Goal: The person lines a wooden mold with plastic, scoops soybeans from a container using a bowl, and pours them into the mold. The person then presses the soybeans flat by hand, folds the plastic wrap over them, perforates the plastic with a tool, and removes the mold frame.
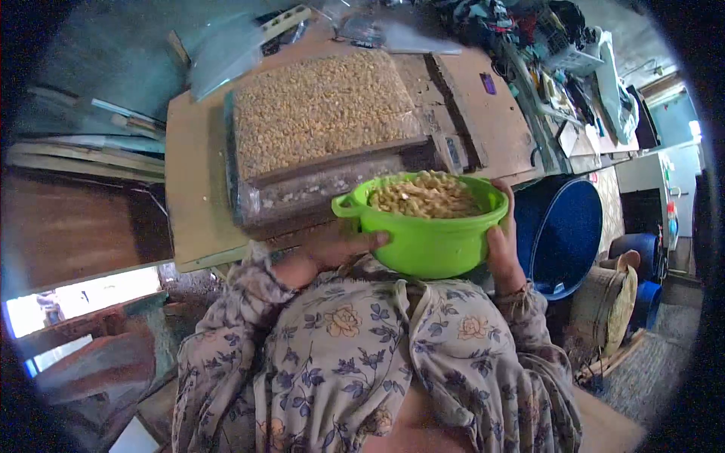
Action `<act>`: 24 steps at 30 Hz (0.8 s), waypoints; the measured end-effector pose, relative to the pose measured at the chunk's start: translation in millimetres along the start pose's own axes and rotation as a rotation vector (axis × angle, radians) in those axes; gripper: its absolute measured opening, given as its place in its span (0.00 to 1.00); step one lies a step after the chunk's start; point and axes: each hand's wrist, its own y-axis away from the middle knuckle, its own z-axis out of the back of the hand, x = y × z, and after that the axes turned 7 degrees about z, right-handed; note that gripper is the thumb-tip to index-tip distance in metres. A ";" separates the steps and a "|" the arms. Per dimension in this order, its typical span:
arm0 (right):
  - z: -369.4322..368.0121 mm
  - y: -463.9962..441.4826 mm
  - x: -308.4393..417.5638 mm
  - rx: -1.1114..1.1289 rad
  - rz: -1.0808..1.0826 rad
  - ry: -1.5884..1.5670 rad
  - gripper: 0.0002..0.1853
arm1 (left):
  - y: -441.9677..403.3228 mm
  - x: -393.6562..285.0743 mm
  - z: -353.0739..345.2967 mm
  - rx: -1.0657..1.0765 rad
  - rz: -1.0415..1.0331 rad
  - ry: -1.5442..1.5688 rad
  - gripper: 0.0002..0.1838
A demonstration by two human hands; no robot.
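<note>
A bright green bowl [434, 249] with a loop handle is held in front of my chest, over the table's near edge. Pale yellow pieces, possibly nuts or kernels, [430, 195] are heaped inside it. My left hand [336, 249] grips the bowl's left side below the handle, thumb against the wall. On the right, my right hand [504, 234] is closed around the rim and side, its other fingers partly hidden. Just beyond the bowl lies a wide, plastic-lined tray [245, 198] filled with a layer of similar pieces [321, 106].
The wooden table [192, 181] carries the tray, a dark strip [457, 106] and a small purple object [488, 83]. A large blue barrel [563, 234] stands at the right, beside a woven basket [600, 306]. Clutter fills a side bench [563, 90]. Boards [83, 158] lie at the left.
</note>
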 end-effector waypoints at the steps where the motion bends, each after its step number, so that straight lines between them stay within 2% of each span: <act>1: 2.2 2.1 -16.1 -0.043 0.121 0.041 0.51 | 0.1 5.9 5.8 0.006 -0.037 -0.155 0.28; 4: -0.9 2.1 -14.1 -0.019 0.010 0.061 0.51 | -7.3 12.7 13.9 0.083 0.026 -0.172 0.30; 6: -2.3 0.3 -13.7 -0.016 0.041 0.090 0.50 | 2.3 -2.3 13.1 0.103 0.076 -0.247 0.31; 9: -12.5 -7.8 -2.2 -0.041 0.129 0.053 0.49 | 8.3 2.1 19.0 0.007 0.010 -0.202 0.32; 10: -16.4 -11.2 2.9 -0.034 0.125 0.052 0.49 | 16.0 -7.7 19.6 0.013 0.061 -0.228 0.32; 12: -22.6 -9.1 9.2 -0.007 -0.029 0.107 0.48 | 27.6 -2.0 17.7 0.025 0.132 -0.235 0.32; 13: -18.5 -6.1 -4.6 0.040 0.023 0.109 0.48 | 27.7 3.0 19.3 0.024 0.072 -0.241 0.32; 14: -26.4 -4.5 -5.0 -0.015 0.052 0.108 0.49 | 23.2 4.2 25.2 0.011 -0.006 -0.260 0.32; 19: -36.7 -5.9 -3.8 0.027 0.039 0.088 0.49 | 29.2 17.8 32.2 -0.019 0.038 -0.174 0.32; 21: -42.7 -8.1 0.4 0.039 0.056 0.073 0.48 | 31.1 26.1 33.3 -0.057 -0.115 -0.100 0.31; 22: -46.2 -9.2 3.2 0.044 0.067 0.061 0.47 | 40.0 20.7 29.1 -0.064 -0.119 -0.096 0.31; 24: -59.2 -14.6 12.8 0.069 0.077 0.090 0.47 | 62.2 9.0 19.7 -0.243 -0.347 -0.106 0.28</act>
